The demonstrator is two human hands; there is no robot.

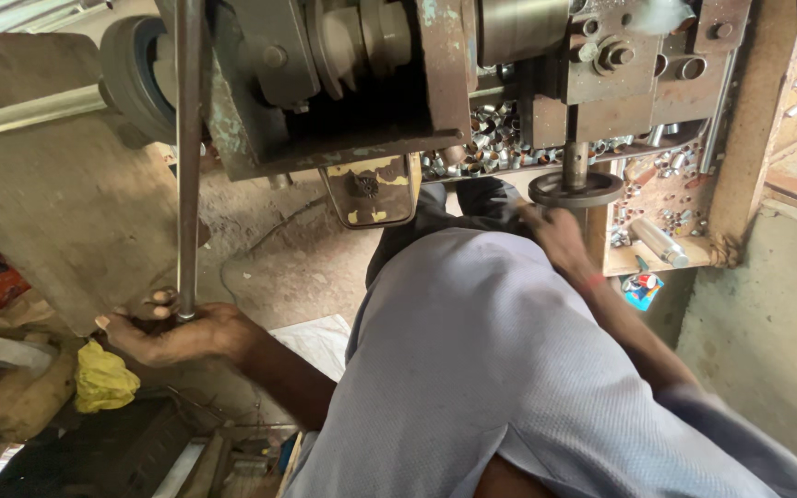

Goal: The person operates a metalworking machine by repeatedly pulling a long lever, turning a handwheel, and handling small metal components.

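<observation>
A: Steel first: your left hand is curled round the bottom end of the long lever rod, which rises toward twelve o'clock beside the press machine.

B: And your right hand?

A: At two o'clock from your lap, under the round die plate; whether the fingers are closed, I cannot tell. Shiny metal rings are heaped just behind it.

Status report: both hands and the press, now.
Left hand gripping lever rod at its lower end. Right hand beside round die plate. Knee partly hides right hand.
</observation>
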